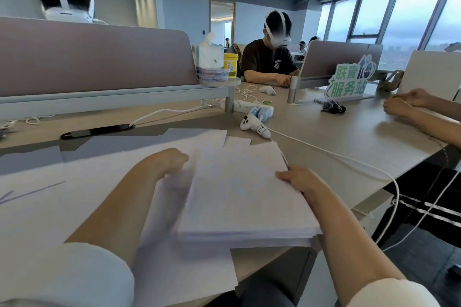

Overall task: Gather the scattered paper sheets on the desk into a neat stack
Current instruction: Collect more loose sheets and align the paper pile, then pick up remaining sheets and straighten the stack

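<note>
Nearest us, loose sheets [74, 207] lie spread over the near left side of the desk [336, 137], one hanging past the front edge. On top of them sits the paper stack [239, 194], roughly squared, at the desk's near edge between both hands. The right hand [299, 178] holds the stack's right edge, thumb laid on top and the other fingers hidden under the edge. The left hand [172, 159] has its fingers curled at the stack's left edge; blur keeps us from telling whether it grips or only pushes. Farther off we see a white controller [254, 127] with its cable [349, 159], then a green sign [349, 82] and a tissue box [209, 56].
</note>
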The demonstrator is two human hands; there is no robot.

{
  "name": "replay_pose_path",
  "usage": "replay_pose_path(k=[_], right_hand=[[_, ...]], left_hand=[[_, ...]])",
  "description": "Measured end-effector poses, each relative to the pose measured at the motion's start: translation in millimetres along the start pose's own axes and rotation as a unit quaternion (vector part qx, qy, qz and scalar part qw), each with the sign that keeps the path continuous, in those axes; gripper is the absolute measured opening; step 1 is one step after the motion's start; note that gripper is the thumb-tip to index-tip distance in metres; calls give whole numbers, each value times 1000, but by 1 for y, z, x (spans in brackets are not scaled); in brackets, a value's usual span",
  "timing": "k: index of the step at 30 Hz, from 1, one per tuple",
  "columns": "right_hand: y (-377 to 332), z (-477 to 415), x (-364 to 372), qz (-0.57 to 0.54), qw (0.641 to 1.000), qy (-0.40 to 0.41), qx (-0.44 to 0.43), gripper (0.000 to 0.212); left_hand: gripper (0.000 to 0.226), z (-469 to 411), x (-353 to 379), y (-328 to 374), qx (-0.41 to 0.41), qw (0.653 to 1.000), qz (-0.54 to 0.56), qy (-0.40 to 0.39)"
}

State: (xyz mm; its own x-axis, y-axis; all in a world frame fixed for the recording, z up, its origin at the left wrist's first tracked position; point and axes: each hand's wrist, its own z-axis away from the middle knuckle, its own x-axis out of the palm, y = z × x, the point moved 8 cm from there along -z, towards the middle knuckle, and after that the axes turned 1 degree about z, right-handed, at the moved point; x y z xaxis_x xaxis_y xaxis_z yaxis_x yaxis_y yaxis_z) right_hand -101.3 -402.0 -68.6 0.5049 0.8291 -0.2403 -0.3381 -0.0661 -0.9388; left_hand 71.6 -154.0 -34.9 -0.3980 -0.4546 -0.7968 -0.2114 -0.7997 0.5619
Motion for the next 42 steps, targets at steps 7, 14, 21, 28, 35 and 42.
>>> replay_pose_path(k=[7, 14, 21, 28, 35, 42], right_hand=[[-8, -13, -1, 148, 986, 78, -9, 24], [-10, -5, 2, 38, 998, 48, 0, 20], [-7, -2, 4, -58, 998, -11, 30, 12], [-3, 13, 21, -138, 984, -98, 47, 15], [-78, 32, 16, -367, 915, -123, -113, 30], [-135, 20, 79, -424, 882, -174, -112, 35]], left_hand=[[50, 8, 34, 15, 70, 974, -199, -80], [62, 4, 43, 16, 73, 967, -233, -69], [64, 3, 43, 15, 70, 964, -249, -65], [72, 4, 41, 14, 67, 961, -259, -73], [82, 19, 23, 15, 26, 988, -139, -69], [82, 45, -13, 26, 43, 893, 428, -132]])
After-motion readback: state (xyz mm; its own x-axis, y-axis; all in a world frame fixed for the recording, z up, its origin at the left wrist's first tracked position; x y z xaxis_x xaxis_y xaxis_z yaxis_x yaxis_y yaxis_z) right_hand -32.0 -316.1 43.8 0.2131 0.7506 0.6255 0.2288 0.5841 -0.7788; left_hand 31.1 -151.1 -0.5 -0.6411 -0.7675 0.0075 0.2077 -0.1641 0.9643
